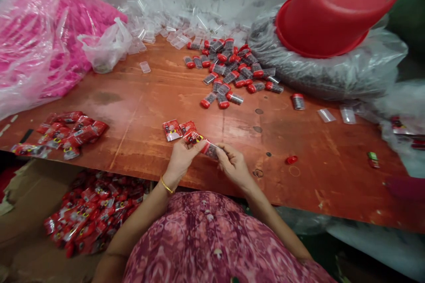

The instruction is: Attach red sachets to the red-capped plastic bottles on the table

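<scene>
Between both hands, near the front edge of the wooden table (pixel 159 84), is a small clear container (pixel 210 150) with dark contents and a red end. My left hand (pixel 182 159) pinches its left end together with a red printed card (pixel 194 136). The fingers of my right hand (pixel 234 163) are closed on the container's right end. Just beyond my left hand, red cards (pixel 171 130) lie on the table. Farther back is a pile of clear containers with red caps (pixel 229 66) and dark contents.
Red wrapped packs (pixel 79 135) lie at the left, above a carton (pixel 29 216) holding many more. Pink material in a plastic bag (pixel 49 40) stands back left. A red bucket (pixel 332 13) rests on a grey bag (pixel 318 70) back right. A red cap (pixel 291 159) lies right.
</scene>
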The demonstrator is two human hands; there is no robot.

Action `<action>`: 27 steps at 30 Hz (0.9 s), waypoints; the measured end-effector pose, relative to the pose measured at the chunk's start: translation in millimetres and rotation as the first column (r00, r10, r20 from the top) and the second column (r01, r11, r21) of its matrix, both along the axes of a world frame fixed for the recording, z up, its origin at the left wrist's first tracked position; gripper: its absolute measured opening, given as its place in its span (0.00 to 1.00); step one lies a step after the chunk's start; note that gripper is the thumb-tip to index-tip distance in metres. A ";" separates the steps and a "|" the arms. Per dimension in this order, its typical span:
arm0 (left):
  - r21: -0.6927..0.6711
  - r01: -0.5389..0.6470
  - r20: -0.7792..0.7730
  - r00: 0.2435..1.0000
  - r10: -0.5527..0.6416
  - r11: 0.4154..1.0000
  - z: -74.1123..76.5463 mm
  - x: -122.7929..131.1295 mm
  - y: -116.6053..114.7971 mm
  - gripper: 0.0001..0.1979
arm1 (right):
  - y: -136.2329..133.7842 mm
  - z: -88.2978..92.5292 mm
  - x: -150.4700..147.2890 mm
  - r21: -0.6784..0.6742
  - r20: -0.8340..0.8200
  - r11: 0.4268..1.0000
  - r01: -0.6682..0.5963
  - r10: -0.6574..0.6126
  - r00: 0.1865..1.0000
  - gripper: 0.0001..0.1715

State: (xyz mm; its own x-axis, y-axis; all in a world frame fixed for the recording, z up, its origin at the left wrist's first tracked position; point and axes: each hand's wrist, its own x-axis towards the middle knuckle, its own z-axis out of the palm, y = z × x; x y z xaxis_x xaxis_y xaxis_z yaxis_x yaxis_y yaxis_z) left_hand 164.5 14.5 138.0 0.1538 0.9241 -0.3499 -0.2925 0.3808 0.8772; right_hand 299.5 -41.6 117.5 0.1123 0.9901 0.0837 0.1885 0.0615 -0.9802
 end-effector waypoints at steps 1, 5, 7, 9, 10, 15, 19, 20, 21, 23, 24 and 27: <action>-0.010 -0.004 0.018 1.000 0.004 1.000 -1.3 2.4 -1.2 0.17 | 0.2 -1.3 -4.1 -0.013 -0.024 1.000 0.020 -0.020 1.000 0.16; -0.071 -0.022 0.120 0.992 0.030 0.997 -4.3 6.5 -3.4 0.18 | 2.4 -6.2 -22.9 -0.098 -0.177 0.986 0.132 -0.148 0.973 0.19; -0.090 -0.023 0.172 0.984 0.038 0.996 -5.1 4.7 -2.4 0.18 | 5.2 -7.1 -29.4 -0.154 -0.298 0.981 0.117 -0.159 0.941 0.20; -0.100 -0.002 0.217 0.976 0.024 0.995 -6.6 2.2 -1.0 0.17 | 8.0 -6.3 -32.4 -0.206 -0.406 0.978 0.045 -0.127 0.905 0.20; -0.094 0.005 0.232 0.972 0.017 0.996 -7.7 1.2 -0.6 0.16 | 9.1 -5.5 -32.9 -0.223 -0.434 0.975 0.005 -0.103 0.895 0.20; -0.003 0.013 0.189 0.982 -0.012 1.000 -12.2 3.2 -1.7 0.18 | 8.8 -3.8 -33.3 -0.141 -0.227 0.986 0.091 -0.121 0.966 0.19; 0.050 0.043 0.173 0.984 -0.051 0.998 -9.3 6.7 -0.5 0.17 | 6.5 -8.2 -33.6 -0.043 -0.156 0.986 0.162 -0.166 0.974 0.16; 0.046 0.044 0.180 0.982 -0.051 0.998 -8.2 7.3 0.3 0.18 | 5.7 -9.7 -33.9 -0.045 -0.174 0.988 0.150 -0.156 0.972 0.16; 0.033 0.037 0.189 0.981 -0.042 0.999 -7.4 7.9 1.0 0.18 | 4.9 -11.2 -34.5 -0.047 -0.189 0.989 0.142 -0.148 0.971 0.16; 0.009 0.001 0.201 0.980 -0.003 1.000 -7.2 10.0 1.0 0.20 | 3.7 -13.7 -37.0 -0.046 -0.208 0.987 0.152 -0.158 0.965 0.16; 0.004 -0.012 0.195 0.981 0.011 1.000 -7.9 11.5 -0.1 0.21 | 3.5 -14.6 -38.9 -0.051 -0.222 0.985 0.165 -0.173 0.960 0.16; -0.013 0.007 0.133 0.991 -0.005 1.000 -11.4 16.9 -6.5 0.21 | 5.5 -14.8 -44.8 -0.097 -0.310 0.973 0.209 -0.229 0.923 0.18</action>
State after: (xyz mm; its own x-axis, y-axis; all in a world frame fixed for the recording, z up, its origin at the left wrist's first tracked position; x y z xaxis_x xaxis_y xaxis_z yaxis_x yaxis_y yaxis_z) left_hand 181.4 8.1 126.6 0.2053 0.9185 -0.3381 -0.4040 0.3942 0.8255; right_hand 254.7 -36.1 102.7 0.3376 0.9398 -0.0521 -0.1304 -0.0081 -0.9914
